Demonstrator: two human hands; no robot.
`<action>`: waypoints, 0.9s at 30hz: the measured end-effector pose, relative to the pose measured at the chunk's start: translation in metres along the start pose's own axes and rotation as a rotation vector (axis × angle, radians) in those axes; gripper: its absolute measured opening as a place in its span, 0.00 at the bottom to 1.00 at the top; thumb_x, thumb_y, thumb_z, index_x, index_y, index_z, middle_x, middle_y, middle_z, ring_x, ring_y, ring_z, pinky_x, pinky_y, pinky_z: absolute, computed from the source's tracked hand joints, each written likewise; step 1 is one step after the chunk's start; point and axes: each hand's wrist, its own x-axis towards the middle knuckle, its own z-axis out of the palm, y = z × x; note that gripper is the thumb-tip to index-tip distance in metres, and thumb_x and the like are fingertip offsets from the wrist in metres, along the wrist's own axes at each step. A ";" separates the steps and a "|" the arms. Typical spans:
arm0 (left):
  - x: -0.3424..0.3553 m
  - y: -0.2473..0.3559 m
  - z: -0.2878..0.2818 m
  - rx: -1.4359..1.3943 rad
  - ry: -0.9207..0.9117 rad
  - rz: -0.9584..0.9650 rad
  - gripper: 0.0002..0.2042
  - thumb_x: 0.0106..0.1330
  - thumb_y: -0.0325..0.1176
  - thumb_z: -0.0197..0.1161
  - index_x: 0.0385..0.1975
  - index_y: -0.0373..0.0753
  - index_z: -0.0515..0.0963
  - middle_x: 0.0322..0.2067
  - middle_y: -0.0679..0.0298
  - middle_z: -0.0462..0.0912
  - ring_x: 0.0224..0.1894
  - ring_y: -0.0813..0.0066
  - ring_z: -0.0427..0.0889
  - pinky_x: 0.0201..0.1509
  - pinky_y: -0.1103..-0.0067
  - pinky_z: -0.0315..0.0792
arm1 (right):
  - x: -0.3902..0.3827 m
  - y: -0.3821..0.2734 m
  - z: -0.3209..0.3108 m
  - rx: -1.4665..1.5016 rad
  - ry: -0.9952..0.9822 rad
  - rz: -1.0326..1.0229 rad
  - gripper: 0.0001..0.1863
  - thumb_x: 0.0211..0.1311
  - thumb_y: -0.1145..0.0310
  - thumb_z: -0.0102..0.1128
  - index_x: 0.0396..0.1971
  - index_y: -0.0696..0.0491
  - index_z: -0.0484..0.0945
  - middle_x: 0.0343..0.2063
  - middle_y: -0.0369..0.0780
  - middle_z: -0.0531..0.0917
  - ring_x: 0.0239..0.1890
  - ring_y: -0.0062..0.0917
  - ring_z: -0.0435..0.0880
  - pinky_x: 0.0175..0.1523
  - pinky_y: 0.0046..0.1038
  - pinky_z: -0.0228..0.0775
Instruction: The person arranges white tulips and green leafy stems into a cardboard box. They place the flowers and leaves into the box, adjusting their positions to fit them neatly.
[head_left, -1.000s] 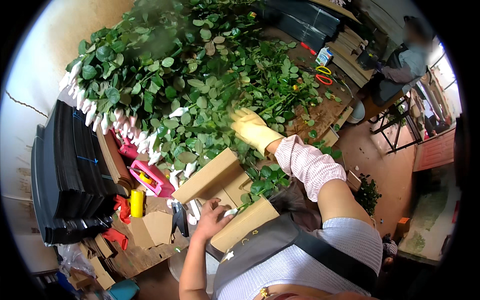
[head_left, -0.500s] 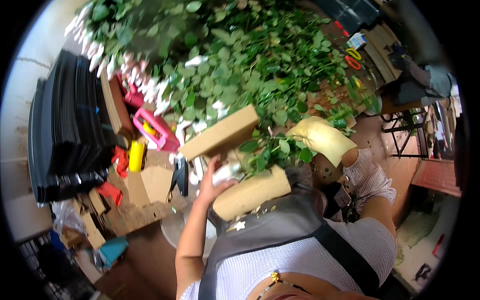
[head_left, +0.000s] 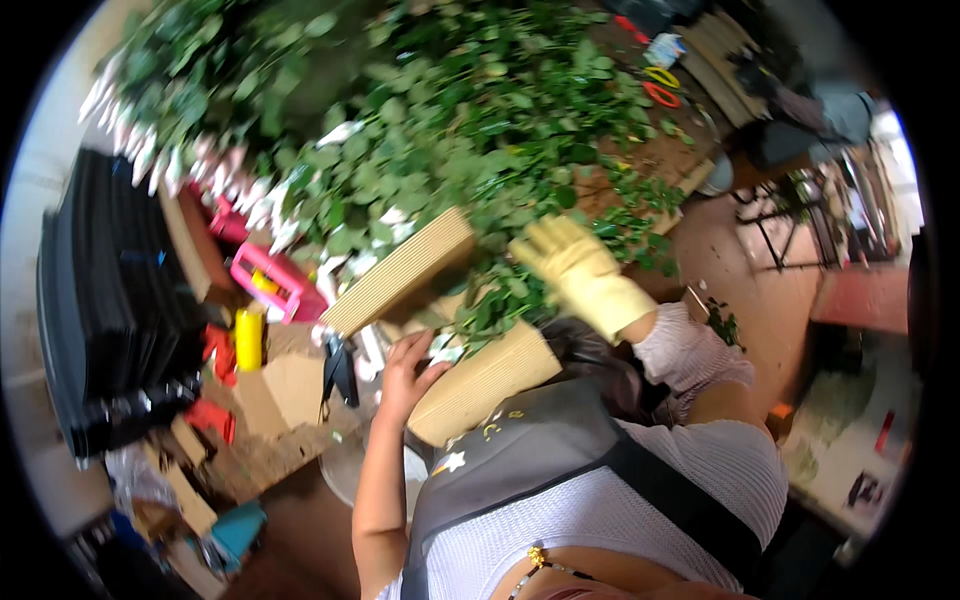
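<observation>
My left hand rests at the left end of an open corrugated cardboard wrap, its fingers apart and slightly bent beside a white-covered bud. Leafy stems lie between the wrap's raised sides. My right hand, in a yellow rubber glove, is open, fingers spread over the greenery just right of the upper cardboard flap. Behind them spreads a big heap of leafy rose stems with white-sleeved heads along its left edge. The picture is blurred by motion.
Stacked black sheets, a pink tool, a yellow roll and red items are at left. Red and yellow scissors lie at back right. A person is at far upper right; black metal stands are below.
My right hand moved right and down among the stems, with some loose stems swinging, then came back left with fingers spread. My left hand stays at the cardboard. The view has shifted.
</observation>
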 end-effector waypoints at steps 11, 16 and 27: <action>0.002 -0.008 0.002 -0.003 -0.057 0.007 0.34 0.51 0.37 0.82 0.62 0.39 0.81 0.60 0.53 0.83 0.56 0.57 0.80 0.64 0.68 0.73 | 0.002 -0.009 0.106 0.044 0.201 0.099 0.29 0.70 0.58 0.45 0.71 0.37 0.70 0.77 0.44 0.61 0.79 0.40 0.57 0.84 0.42 0.37; -0.001 -0.006 -0.001 0.033 -0.062 -0.027 0.32 0.52 0.38 0.81 0.60 0.39 0.82 0.59 0.53 0.84 0.56 0.56 0.79 0.65 0.68 0.71 | 0.005 0.044 0.033 0.499 -0.143 -0.151 0.37 0.59 0.62 0.70 0.70 0.47 0.71 0.71 0.46 0.71 0.72 0.42 0.70 0.76 0.41 0.62; 0.024 0.017 -0.007 0.092 0.031 0.147 0.09 0.62 0.27 0.70 0.41 0.35 0.87 0.40 0.53 0.89 0.41 0.56 0.82 0.50 0.67 0.76 | 0.133 0.064 -0.022 0.294 0.573 0.127 0.16 0.61 0.66 0.63 0.49 0.47 0.86 0.65 0.43 0.78 0.69 0.39 0.73 0.77 0.44 0.57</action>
